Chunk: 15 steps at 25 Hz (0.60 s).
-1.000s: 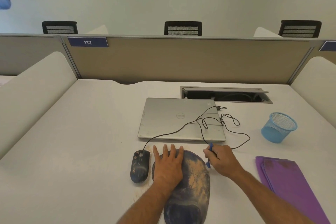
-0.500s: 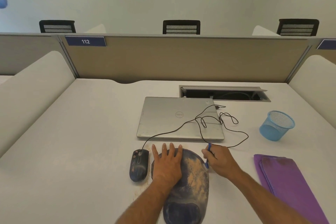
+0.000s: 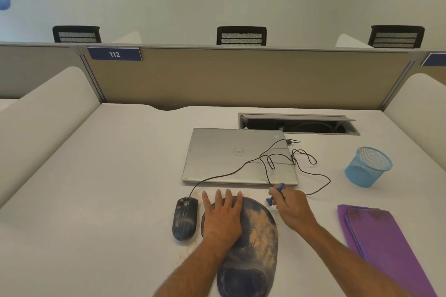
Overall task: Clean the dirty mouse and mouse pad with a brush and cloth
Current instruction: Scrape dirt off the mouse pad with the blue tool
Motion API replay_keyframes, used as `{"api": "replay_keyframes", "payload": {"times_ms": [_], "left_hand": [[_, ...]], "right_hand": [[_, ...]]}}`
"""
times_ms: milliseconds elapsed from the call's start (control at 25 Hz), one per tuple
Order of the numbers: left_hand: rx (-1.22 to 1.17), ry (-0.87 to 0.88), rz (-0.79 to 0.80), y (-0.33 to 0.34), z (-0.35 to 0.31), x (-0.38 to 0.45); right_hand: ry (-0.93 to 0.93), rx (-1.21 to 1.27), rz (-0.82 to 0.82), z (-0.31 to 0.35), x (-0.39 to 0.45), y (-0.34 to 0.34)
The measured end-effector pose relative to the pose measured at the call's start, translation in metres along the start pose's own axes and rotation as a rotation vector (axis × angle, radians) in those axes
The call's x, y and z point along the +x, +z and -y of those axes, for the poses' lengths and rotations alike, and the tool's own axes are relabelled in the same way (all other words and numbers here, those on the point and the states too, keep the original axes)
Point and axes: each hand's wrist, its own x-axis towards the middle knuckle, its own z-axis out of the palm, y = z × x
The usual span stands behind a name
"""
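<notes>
Right hand (image 3: 293, 210) has lifted the blue brush (image 3: 275, 194) off the mouse pad (image 3: 261, 231); curled fingers pinch it, handle tilting away, bristles seemingly toward the pad. Left hand (image 3: 223, 217) presses flat.

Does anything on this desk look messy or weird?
Yes. The mouse pad has tan dust smeared across it, the mouse is grimy, and its cable lies tangled over the closed laptop.
</notes>
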Motion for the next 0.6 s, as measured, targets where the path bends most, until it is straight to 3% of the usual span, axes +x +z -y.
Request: {"api": "replay_keyframes", "payload": {"times_ms": [120,280,400,600], "left_hand": [[0.000,-0.006,0.003,0.0008,0.0004,-0.0005],[-0.002,0.001,0.002,0.0007,0.0002,-0.0009],[-0.004,-0.001,0.003,0.0012,0.0008,0.0000],[-0.004,0.003,0.006,0.0005,0.0010,0.0000]], "right_hand": [[-0.001,-0.088,0.084,0.0015,0.0010,0.0029],[-0.006,-0.031,-0.017,0.0014,0.0040,0.0044],[0.001,-0.126,0.057,0.0029,0.0030,0.0072],[-0.007,-0.086,-0.031,0.0032,0.0060,0.0064]]}}
